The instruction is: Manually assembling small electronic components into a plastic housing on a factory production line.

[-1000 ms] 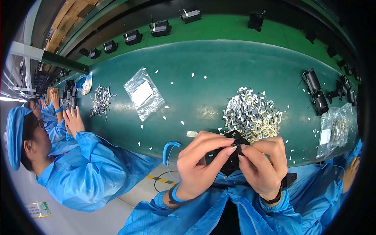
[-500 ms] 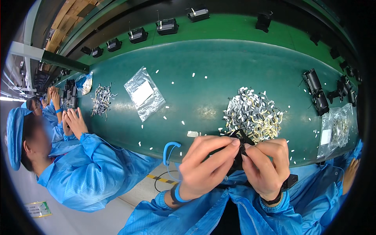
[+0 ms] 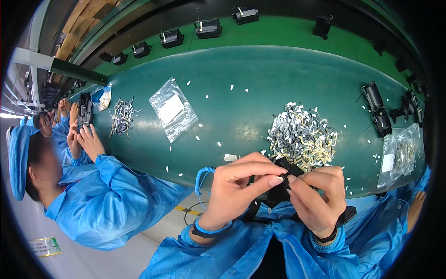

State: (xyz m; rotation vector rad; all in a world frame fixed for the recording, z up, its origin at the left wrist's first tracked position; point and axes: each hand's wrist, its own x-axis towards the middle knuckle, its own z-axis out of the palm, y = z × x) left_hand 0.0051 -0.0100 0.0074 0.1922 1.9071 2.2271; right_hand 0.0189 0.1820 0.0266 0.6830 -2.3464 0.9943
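Observation:
Just in front of my body, over the near edge of the green table, both hands grip a black plastic part. My left hand pinches it between thumb and fingers from the left. The fingertips of my right hand press on it from the right, almost meeting the left thumb. Most of the part is covered by my fingers, and any small piece between the fingertips cannot be made out. Right beyond my hands lies a heap of short wire leads in grey, white and yellow, with white connectors.
A clear plastic bag with a white label lies left of the heap. At the right are black housings and a bag of leads. Black units line the far green belt. A co-worker in blue sits on the left.
My left hand has rolled over, its thumb now lying along the front of the black part. The black units on the far belt have shifted right. The co-worker's hands have moved apart.

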